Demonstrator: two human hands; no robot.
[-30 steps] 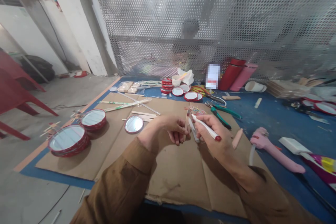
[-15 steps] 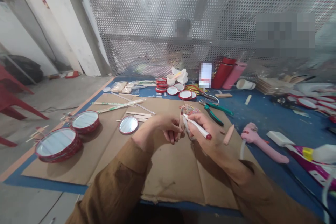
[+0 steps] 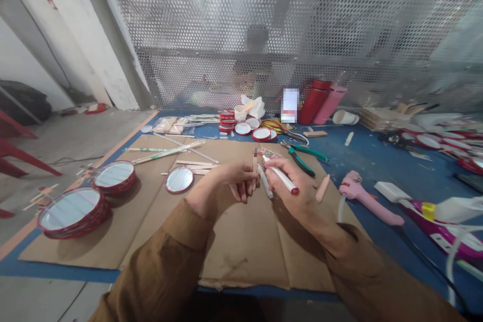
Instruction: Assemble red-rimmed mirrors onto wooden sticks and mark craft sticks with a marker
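Note:
Upright between the fingers of my left hand (image 3: 241,181) is a thin wooden stick (image 3: 255,163) with a dark mark near its top. My right hand (image 3: 292,183) is closed around a white marker pen (image 3: 282,177) with a red end, its tip pointing toward the stick. Beneath, another white pen-like thing (image 3: 265,181) lies on the cardboard (image 3: 249,246). Behind the stick is a small tangle of coloured rubber bands (image 3: 269,152). A small round red-rimmed drum (image 3: 179,180) lies left of my left hand, by several flat wooden sticks (image 3: 196,166).
Two red drums with sticks, a larger one (image 3: 71,211) and a smaller one (image 3: 114,177), stand at the left. Green-handled pliers (image 3: 302,161), a pink glue gun (image 3: 370,198) and a purple power strip (image 3: 433,221) lie to the right. Red and pink bottles (image 3: 316,103) stand behind.
The view has shifted slightly, moving the scene left. The marker tip has come a little away from the stick's top, and the second pen shows more plainly. Both hands keep their holds.

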